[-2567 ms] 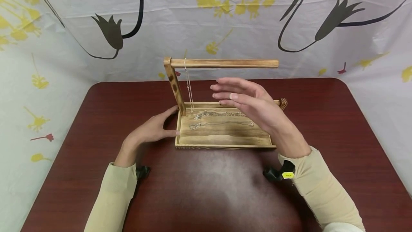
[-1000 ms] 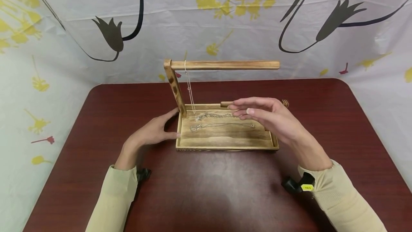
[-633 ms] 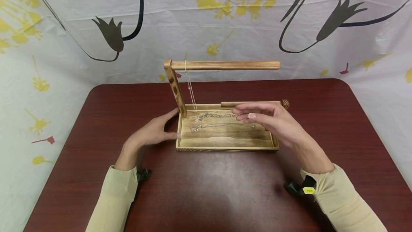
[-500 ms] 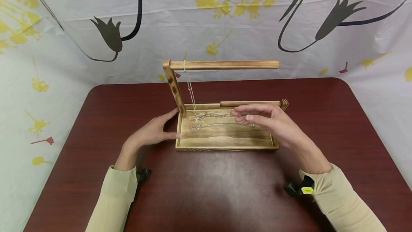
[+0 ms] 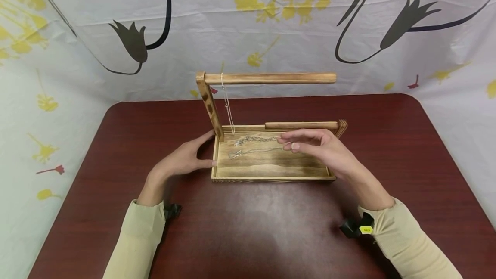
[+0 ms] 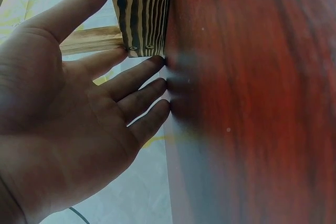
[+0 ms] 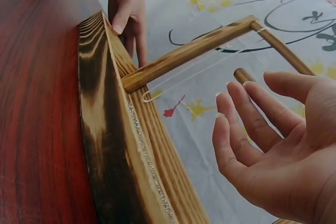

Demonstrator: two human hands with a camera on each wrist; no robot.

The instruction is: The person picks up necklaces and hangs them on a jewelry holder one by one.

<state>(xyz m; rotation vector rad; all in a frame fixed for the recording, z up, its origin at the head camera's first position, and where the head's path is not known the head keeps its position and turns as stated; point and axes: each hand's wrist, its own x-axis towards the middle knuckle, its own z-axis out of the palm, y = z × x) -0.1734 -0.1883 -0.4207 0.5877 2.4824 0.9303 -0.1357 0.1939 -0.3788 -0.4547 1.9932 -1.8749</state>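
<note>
In the head view a wooden jewellery stand has a shallow tray (image 5: 271,171), with one thin necklace (image 5: 227,106) hanging from its upper bar (image 5: 271,78). A chunky silver chain (image 5: 255,139) and a finer necklace with a pendant (image 5: 235,154) lie in the tray; my right hand hides the finer one's right end. My left hand (image 5: 180,157) rests its thumb and fingers against the tray's left end (image 6: 144,14). Over the tray's right part hovers my right hand (image 5: 325,150), fingers loosely bent; in the right wrist view nothing lies between them.
The stand's upright post (image 5: 210,106) rises at the tray's back left corner. A shorter lower bar (image 5: 302,125) runs along the back right to a striped post (image 5: 341,128). Beneath is a dark red table (image 5: 248,227); a printed cloth (image 5: 186,46) hangs behind.
My right hand has come down and to the right from beneath the upper bar, then dipped slightly lower over the tray. The left hand stays put. The hanging necklace sways slightly.
</note>
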